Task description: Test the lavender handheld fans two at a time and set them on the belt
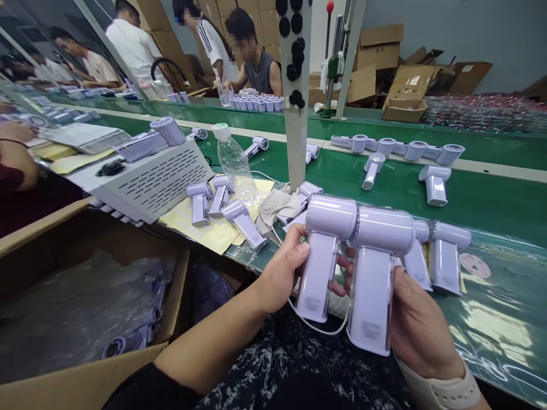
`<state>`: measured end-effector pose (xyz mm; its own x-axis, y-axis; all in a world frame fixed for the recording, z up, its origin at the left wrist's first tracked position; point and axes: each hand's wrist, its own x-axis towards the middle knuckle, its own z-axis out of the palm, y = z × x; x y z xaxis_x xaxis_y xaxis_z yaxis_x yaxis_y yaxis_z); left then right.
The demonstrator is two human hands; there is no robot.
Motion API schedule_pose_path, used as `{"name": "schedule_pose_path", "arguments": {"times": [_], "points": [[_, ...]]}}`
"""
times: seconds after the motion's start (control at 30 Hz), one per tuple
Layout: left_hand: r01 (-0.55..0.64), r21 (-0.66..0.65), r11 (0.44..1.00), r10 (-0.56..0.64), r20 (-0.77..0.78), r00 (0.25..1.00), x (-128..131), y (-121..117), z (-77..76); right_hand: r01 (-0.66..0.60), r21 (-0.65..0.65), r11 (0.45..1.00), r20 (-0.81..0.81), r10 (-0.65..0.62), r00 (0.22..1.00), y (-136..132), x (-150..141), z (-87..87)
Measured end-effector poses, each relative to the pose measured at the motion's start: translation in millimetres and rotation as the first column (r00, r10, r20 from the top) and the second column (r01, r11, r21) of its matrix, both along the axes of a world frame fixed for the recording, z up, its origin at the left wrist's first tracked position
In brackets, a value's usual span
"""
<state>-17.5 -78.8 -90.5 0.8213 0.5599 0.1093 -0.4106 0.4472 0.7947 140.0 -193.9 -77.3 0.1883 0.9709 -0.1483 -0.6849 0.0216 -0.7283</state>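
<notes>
In front of the white post (pixel 296 136), one lavender device (pixel 317 273) is held by the left hand (pixel 282 265), another device (pixel 371 296) by the right hand (pixel 421 327). Fingers (pixel 339 289) are partly hidden; handle print (pixel 372 329) is illegible.

The left forearm (pixel 217 333) slants up from the lower left, bare, to a nearly straight wrist. The left hand (pixel 282 267) is curled in a grip, thumb in front, fingers bent behind and partly hidden. Beside it, the right hand (pixel 421 324) is also curled in a grip, its thumb (pixel 405 285) pointing up, its forearm mostly out of view.
</notes>
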Motion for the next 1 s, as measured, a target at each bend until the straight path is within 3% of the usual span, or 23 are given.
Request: {"name": "schedule_pose_path", "arguments": {"times": [0.1, 0.2, 0.3, 0.43, 0.67, 0.83, 1.0], "points": [[0.038, -0.011, 0.999, -0.038, 0.024, 0.999, -5.5, -5.4, 11.4, -0.035, 0.036, 0.999, 0.013, 0.034, 0.999, -3.7, -0.8, 9.9], [-0.008, -0.028, 1.000, 0.008, 0.014, 1.000, -5.9, -6.9, 15.8, 0.010, 0.019, 1.000, 0.050, -0.011, 0.999, -4.8, 1.9, 13.3], [-0.029, -0.069, 0.997, 0.027, -0.035, 0.999, -1.6, -6.0, 13.9, 0.042, -0.017, 0.999, 0.047, -0.041, 0.998, -2.4, 4.3, 13.0], [0.048, -0.137, 0.989, -0.062, -0.104, 0.993, 3.2, -4.7, 9.0, 0.050, -0.089, 0.995, 0.006, -0.050, 0.999, 0.9, 3.0, 14.7], [0.068, -0.308, 0.949, -0.064, 0.022, 0.998, 2.7, 2.5, 5.5, 0.062, -0.065, 0.996, 0.009, -0.062, 0.998, 0.7, -1.0, 17.9], [0.026, -0.155, 0.988, -0.039, -0.078, 0.996, -0.1, 1.7, 2.8, 0.081, -0.036, 0.996, -0.002, -0.081, 0.997, -2.7, 6.7, 6.0], [-0.039, -0.036, 0.999, 0.032, -0.164, 0.986, 0.8, -0.5, -1.9, 0.242, -0.075, 0.967, 0.062, -0.238, 0.969, -1.9, 10.8, -1.9]]}}
